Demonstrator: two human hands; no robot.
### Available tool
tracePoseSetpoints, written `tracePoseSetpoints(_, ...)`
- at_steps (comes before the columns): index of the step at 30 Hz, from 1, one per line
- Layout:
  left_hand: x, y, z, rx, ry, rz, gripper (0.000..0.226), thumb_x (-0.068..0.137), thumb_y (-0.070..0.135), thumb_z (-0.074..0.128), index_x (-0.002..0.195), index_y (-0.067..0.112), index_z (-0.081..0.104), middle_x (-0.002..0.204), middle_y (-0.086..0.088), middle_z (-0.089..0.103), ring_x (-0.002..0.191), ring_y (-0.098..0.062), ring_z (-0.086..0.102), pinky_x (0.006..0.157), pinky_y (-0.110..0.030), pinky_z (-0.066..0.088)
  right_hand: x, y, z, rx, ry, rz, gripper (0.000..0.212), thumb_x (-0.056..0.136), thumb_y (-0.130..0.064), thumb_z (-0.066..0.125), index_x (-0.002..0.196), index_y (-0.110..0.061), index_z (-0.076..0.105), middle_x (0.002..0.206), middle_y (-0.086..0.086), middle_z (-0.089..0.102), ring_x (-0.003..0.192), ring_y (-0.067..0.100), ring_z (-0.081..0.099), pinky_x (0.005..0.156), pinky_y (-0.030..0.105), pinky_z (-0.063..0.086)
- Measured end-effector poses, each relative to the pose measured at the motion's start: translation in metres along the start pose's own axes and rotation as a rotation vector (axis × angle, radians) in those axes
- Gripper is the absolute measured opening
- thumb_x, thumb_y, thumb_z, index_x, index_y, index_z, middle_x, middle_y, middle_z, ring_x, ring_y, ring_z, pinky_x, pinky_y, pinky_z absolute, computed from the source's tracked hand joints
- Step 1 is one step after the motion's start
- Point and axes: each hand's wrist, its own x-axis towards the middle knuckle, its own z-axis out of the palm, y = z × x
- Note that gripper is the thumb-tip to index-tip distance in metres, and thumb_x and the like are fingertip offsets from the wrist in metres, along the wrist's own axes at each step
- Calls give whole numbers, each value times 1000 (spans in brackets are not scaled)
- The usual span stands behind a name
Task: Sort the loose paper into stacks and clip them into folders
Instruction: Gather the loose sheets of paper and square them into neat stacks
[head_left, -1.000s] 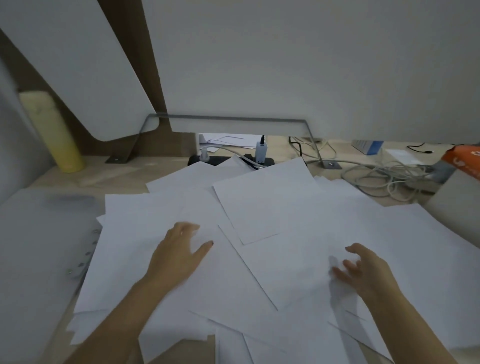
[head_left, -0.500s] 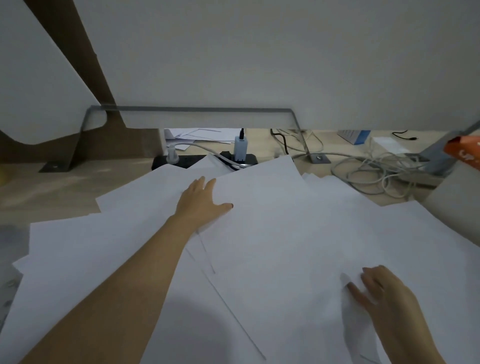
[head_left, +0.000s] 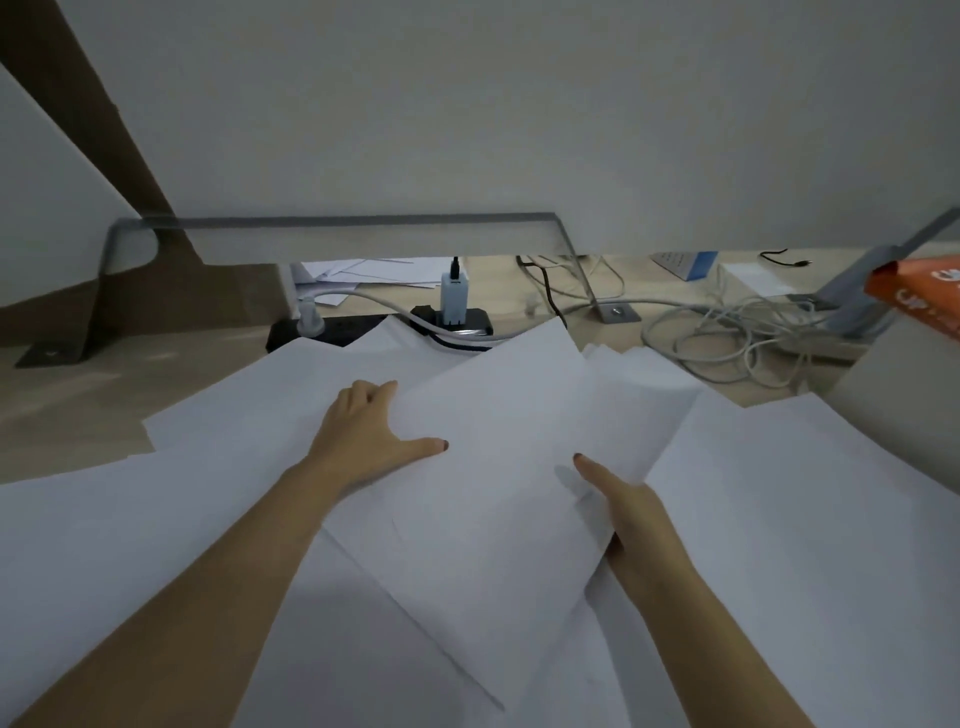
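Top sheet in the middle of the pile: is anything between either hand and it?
Nothing visible does. The left hand grips the top sheet at its left edge, thumb on top; the right hand grips its right edge likewise. Other loose paper lies underneath.

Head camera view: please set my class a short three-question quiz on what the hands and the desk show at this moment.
1. True or false: the right hand holds nothing.
2. The white charger is plugged into: A the power strip; B a folder; C a laptop.
3. Fill in: the left hand has its thumb on top of a paper ___.
Key: 1 false, it pinches the top sheet; 2 A; 3 sheet.
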Motion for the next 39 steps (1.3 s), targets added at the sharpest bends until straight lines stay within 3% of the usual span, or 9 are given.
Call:
tracePoseSetpoints(6,-33,-8,9,-212,60,92,56,83,52,58,130,25,44,123,11,38,118,-3,31,94,-19,29,34,-17,2,-257,-1,-52,29,84,-9,63,111,1,60,88,10,67,79,27,63,71,35,49)
tracePoseSetpoints(10,-48,-30,-2,-295,194,44,38,93,36,50,128,22,49,126,12,39,114,3,30,95,-16,23,36,-50,-16,-498,-194,-31,33,80,-17,68,109,-3,64,98,16,71,88,35,66,83,44,52)
tracePoseSetpoints(13,-66,-50,-10,-244,246,-60,42,95,33,48,134,18,45,140,4,37,127,-10,33,102,-20,25,19,-63,-28,-748,-369,30,33,73,-24,74,103,-12,68,96,12,74,89,32,69,83,44,53)
tracePoseSetpoints(17,-101,-76,-11,-47,150,-202,59,93,41,47,144,15,30,154,-7,21,142,-23,20,116,-35,19,1,-41,-9,-1077,-265,-37,14,83,-22,66,90,-11,64,87,8,67,80,27,64,74,36,51)
tracePoseSetpoints(20,-133,-88,-15,76,149,-356,70,92,53,40,148,17,18,159,-9,6,147,-25,2,119,-39,4,-15,-18,12,-1078,-228,-165,16,87,-21,59,97,-8,62,95,11,65,86,28,62,80,36,48)
tracePoseSetpoints(24,-178,-101,-28,39,331,-520,75,90,52,45,148,13,17,158,-13,2,146,-27,-8,118,-41,-2,-40,-2,35,-916,-239,-177,29,89,-20,56,113,-4,60,102,11,63,90,28,61,79,36,48)
tracePoseSetpoints(29,-219,-110,-42,-161,460,-592,70,87,30,60,144,6,28,151,-19,25,139,-34,22,112,-45,23,-58,17,57,-964,-249,-217,37,91,-22,53,122,-3,55,115,15,63,103,33,61,91,42,49)
tracePoseSetpoints(33,-226,-121,-58,-508,493,-593,59,86,20,63,138,4,38,130,-15,50,118,-34,51,92,-38,41,-66,26,67,-1012,-275,-248,34,92,-22,50,120,-3,57,101,10,61,93,28,60,81,36,49)
tracePoseSetpoints(39,-234,-122,-54,-743,291,-584,41,89,13,58,128,4,48,116,-7,56,92,-19,50,66,-25,38,-72,42,83,-1098,-415,-313,25,93,-25,48,108,-8,59,97,6,61,88,23,59,80,34,48)
